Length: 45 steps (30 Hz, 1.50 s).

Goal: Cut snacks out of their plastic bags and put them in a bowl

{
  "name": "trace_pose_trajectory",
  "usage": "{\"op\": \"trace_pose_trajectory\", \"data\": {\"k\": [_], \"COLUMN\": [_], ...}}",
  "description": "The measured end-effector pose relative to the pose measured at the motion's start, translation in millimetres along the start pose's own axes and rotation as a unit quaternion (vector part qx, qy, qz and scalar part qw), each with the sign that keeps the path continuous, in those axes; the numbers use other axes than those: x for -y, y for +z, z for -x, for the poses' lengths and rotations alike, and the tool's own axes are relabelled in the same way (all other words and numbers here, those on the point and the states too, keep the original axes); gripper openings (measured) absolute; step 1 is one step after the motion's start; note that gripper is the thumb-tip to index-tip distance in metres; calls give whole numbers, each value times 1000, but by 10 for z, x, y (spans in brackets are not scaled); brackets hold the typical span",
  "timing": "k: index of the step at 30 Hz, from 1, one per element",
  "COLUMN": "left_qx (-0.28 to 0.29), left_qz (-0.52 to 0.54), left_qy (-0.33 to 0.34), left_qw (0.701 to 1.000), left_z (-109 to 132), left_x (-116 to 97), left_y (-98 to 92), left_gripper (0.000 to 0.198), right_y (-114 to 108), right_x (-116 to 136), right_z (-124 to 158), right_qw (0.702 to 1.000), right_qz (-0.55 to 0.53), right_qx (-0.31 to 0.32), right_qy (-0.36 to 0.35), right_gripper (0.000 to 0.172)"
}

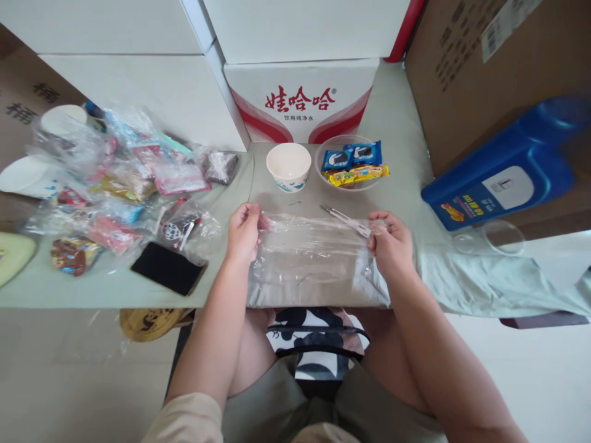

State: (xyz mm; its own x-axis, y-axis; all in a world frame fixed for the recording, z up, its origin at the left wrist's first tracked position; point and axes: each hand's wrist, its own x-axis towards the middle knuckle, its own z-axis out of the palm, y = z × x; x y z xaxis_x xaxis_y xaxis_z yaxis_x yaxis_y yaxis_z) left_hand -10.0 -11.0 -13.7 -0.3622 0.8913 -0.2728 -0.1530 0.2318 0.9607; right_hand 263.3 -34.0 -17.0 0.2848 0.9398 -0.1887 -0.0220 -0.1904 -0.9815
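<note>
A clear plastic bag [309, 252] is stretched between my two hands above the cloth-covered table. My left hand [244, 231] pinches its left upper corner, fingers closed. At the opposite corner my right hand [391, 243] grips the plastic the same way. A slim pointed metal tool [344, 218], perhaps scissors or tweezers, lies by my right hand, its near end close to the fingers; whether I hold it too I cannot tell. Just beyond the bag stand a white paper cup [289, 166] and a clear plastic bowl [323, 161] with blue and yellow snack packets [353, 163].
Many wrapped packets [133, 172] are heaped at the left, with a black phone [169, 268] in front. A large blue bottle [503, 166] leans by a brown carton [489, 80] at the right, near a clear lid [503, 239]. White boxes [300, 101] line the back.
</note>
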Motion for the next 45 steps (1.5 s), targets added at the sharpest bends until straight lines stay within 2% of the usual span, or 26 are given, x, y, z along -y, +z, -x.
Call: {"op": "trace_pose_trajectory", "data": {"k": [2, 4, 7, 9, 11, 14, 15, 16, 18, 20, 21, 24, 27, 29, 32, 35, 38, 41, 43, 45], "left_qx": [45, 118, 186, 172, 133, 72, 55, 40, 21, 21, 29, 59, 56, 46, 46, 38, 13, -25, -16, 10], "left_qz": [48, 64, -7, -45, -38, -1, 11, 21, 34, 35, 32, -9, -132, -213, -274, -290, -265, -232, -209, -176], "left_qy": [-25, -59, -115, -119, -91, -34, -11, 14, 63, 97, 108, 136, 190, 226, 255, 271, 282, 312, 312, 283], "left_qw": [998, 989, 976, 977, 986, 997, 998, 999, 997, 994, 993, 989, 971, 950, 926, 917, 922, 921, 927, 943], "left_z": [19, 53, 92, 88, 60, 1, -17, -33, -55, -64, -65, -56, -41, -32, -27, -39, -69, -94, -90, -68], "left_x": [-1, 27, 89, 113, 116, 107, 108, 112, 125, 139, 144, 160, 178, 184, 174, 161, 169, 179, 178, 170], "left_y": [-45, -97, -160, -175, -171, -152, -148, -146, -149, -159, -164, -186, -222, -252, -291, -307, -305, -294, -280, -259], "left_gripper": [31, 44, 70, 71, 72, 84, 84, 79, 55, 33, 29, 30, 33, 30, 23, 20, 20, 21, 24, 27], "right_y": [6, 9, 1, -5, -8, -11, -13, -16, -24, -33, -38, -57, -88, -112, -138, -145, -146, -147, -142, -136], "right_x": [13, 12, -11, -32, -49, -65, -67, -68, -68, -65, -65, -72, -95, -112, -127, -123, -93, -50, -23, 3], "right_z": [-13, -49, -113, -130, -114, -54, -37, -27, -26, -42, -52, -73, -79, -82, -89, -84, -59, -22, 6, 32], "right_qw": [998, 993, 986, 984, 986, 994, 996, 997, 999, 999, 998, 997, 989, 974, 947, 930, 910, 897, 914, 954], "right_qz": [-56, -112, -160, -167, -150, -81, -57, -38, -21, -19, -18, 5, 79, 152, 236, 270, 274, 237, 203, 154], "right_qx": [-12, -30, -41, -24, 10, 55, 58, 57, 49, 47, 51, 68, 72, 68, 57, 15, -36, -14, 35, 75], "right_qy": [8, 14, 35, 62, 79, 56, 40, 24, -3, -18, -22, -46, -102, -154, -213, -249, -309, -372, -350, -247], "right_gripper": [26, 31, 38, 44, 56, 78, 80, 76, 54, 33, 28, 29, 30, 25, 17, 17, 15, 9, 8, 8]}}
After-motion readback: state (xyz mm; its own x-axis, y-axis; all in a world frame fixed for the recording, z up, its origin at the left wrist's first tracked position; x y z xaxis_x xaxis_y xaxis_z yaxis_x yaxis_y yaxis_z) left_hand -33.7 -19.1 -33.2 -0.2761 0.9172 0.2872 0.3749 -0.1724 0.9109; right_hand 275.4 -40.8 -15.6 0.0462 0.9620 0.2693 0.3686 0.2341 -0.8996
